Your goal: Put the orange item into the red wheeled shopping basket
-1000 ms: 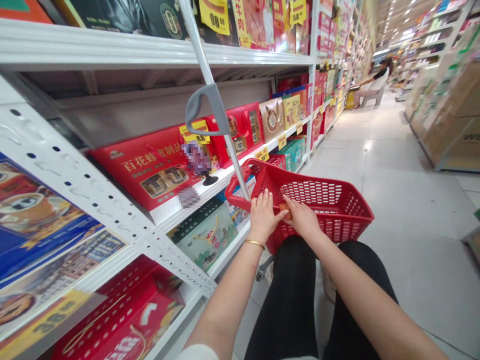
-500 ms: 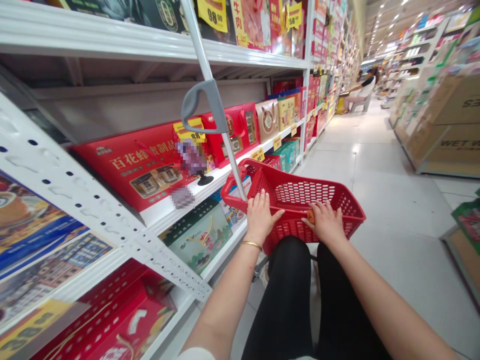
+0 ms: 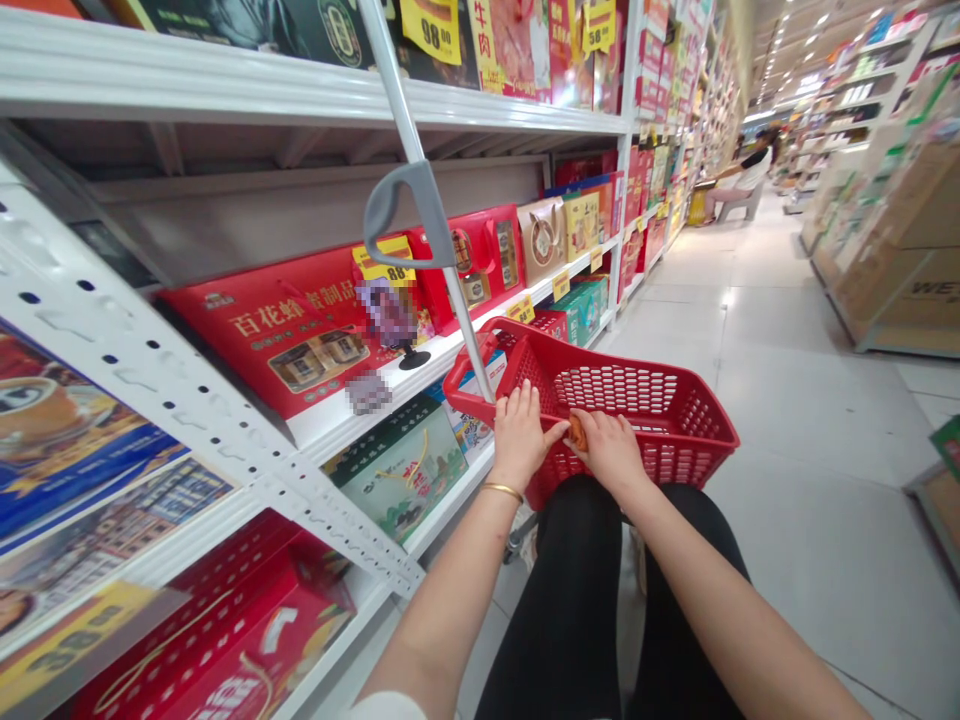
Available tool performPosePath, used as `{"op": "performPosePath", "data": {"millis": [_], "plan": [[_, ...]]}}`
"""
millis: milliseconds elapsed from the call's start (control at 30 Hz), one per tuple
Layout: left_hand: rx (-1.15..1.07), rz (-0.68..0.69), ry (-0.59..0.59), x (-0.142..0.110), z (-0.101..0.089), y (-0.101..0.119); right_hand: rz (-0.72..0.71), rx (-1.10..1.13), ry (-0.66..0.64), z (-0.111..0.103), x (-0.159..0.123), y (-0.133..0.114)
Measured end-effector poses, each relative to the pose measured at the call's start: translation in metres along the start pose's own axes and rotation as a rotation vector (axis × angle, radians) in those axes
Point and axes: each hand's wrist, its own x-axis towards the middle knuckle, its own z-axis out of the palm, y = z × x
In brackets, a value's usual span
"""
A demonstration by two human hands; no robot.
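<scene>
In front of my knees stands a red plastic shopping basket (image 3: 651,388) with hole-patterned walls and a long metal pull handle (image 3: 466,335) with a grey grip. My left hand (image 3: 520,432) lies on its near rim by the handle's foot, fingers stretched out and thumb pointing right. A small crumpled orange cloth (image 3: 577,432) is pinched in my right hand (image 3: 611,450), pressed against the same rim. The tip of my left thumb is close to this cloth; whether they touch I cannot tell.
White shelving (image 3: 360,440) with red gift boxes (image 3: 300,335) runs along the left. A small stand with a blurred screen (image 3: 394,318) is on the shelf edge. Cartons (image 3: 915,290) stand at the right. A seated person (image 3: 746,175) is farther down the aisle.
My right hand has slid left along the basket rim with the orange cloth, nearer my left hand. The left hand has stayed in place. The view has turned slightly left.
</scene>
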Motion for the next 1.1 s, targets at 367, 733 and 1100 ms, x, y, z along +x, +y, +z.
{"op": "performPosePath", "data": {"millis": [367,733,1100], "plan": [[-0.006,-0.003,0.031,-0.001,0.001,0.0,-0.011,0.041,0.047,-0.003,-0.003,0.001],[-0.049,0.038,0.043,-0.003,0.004,-0.006,0.197,0.249,0.111,-0.011,-0.003,0.004],[-0.125,0.118,0.081,-0.002,0.012,-0.019,0.279,0.676,0.098,-0.016,0.015,0.01]]}}
